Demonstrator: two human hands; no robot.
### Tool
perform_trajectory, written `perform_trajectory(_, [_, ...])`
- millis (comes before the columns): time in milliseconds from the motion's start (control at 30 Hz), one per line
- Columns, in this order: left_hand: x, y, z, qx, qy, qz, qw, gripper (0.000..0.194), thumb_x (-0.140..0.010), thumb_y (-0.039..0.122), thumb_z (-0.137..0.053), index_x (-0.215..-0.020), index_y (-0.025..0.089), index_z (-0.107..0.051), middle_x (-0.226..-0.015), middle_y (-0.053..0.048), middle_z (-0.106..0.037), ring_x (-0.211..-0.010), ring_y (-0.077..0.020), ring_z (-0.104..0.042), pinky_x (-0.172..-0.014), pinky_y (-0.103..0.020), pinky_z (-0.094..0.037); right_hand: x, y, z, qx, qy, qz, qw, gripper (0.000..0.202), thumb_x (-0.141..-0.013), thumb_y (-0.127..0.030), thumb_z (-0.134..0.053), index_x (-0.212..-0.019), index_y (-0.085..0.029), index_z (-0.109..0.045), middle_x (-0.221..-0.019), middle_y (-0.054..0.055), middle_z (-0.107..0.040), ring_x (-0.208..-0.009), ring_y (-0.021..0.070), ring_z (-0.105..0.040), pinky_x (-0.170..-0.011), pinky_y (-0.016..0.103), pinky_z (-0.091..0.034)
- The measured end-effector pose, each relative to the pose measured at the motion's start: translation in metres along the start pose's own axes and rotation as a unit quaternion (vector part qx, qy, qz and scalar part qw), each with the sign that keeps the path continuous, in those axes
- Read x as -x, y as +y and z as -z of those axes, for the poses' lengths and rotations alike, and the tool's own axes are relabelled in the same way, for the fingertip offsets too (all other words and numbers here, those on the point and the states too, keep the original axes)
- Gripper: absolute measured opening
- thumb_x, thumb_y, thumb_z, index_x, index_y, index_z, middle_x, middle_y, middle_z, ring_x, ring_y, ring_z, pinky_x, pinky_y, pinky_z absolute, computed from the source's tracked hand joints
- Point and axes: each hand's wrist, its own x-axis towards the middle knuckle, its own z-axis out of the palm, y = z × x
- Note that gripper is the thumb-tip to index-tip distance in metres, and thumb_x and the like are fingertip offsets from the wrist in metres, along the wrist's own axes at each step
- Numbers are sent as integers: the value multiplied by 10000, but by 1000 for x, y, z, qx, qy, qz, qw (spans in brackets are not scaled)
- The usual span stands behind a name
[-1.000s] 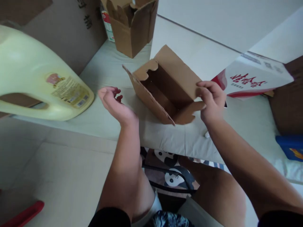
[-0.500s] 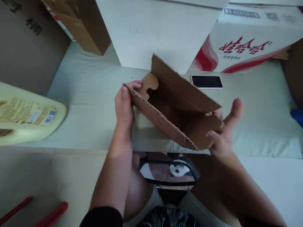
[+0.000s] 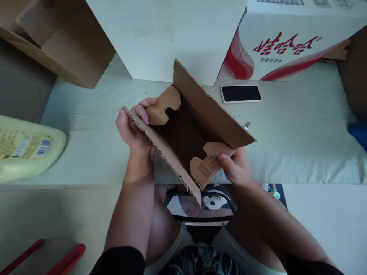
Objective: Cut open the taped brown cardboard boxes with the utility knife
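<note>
At the centre of the frame I hold a small brown corrugated cardboard box, open and half-folded, above the pale mattress edge. My left hand pinches its left side flap; my right hand closes on the printed right flap. I judge I am folding the end flaps inward; next, both need tucking square.

Red characters, perhaps 娃哈哈 (inverted), on white carton.
</note>
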Motion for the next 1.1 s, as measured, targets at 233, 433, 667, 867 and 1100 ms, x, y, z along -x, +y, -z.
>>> perform_trajectory(233, [-2,-25,3,-61,-33,-22,997,472,-819,635,-808,-1118,332,-605,-1117,-17,-735,-1094,-229,-715,-982,-374,-561,-6,3,1,-38,-53,71,995,414,-951,-603,-611,-1302,-390,-666,-1476,30,-605,-1427,326,-540,-1195,583,-446])
perform_trajectory(433, [-5,-10,12,-176,-147,-25,973,355,-882,615,-748,-1079,320,-770,-1434,-38,-660,-1416,-307,-587,-1218,-476,-499,-5,1,2,-51,-55,64,995,212,-992,-498,-578,-1095,-349,-689,-1402,21,-621,-1351,290,-567,-1135,536,-470])
perform_trajectory(667, [-12,-13,38,-195,-120,-26,973,353,-884,640,-738,-1065,354,-842,-1442,0,-697,-1453,-312,-572,-1269,-500,-459,-8,15,-2,-124,-34,4,992,492,-980,-670,-507,-1353,-363,-597,-1376,46,-671,-1306,289,-631,-1131,538,-511])
perform_trajectory(867, [-14,-24,52,-157,-94,-22,983,333,-887,646,-735,-1100,399,-807,-1520,42,-651,-1520,-323,-513,-1294,-544,-424,-3,16,-2,-72,-20,-13,997,650,-932,-783,-512,-1433,-367,-521,-1528,63,-578,-1468,337,-522,-1218,619,-433])
perform_trajectory(1100, [-3,-3,26,-194,-161,-73,965,422,-890,646,-731,-1165,335,-805,-1407,-20,-730,-1396,-308,-630,-1219,-518,-491,7,1,-12,-61,14,37,997,620,-924,-731,-556,-1446,-402,-497,-1540,40,-545,-1508,330,-466,-1286,633,-339])
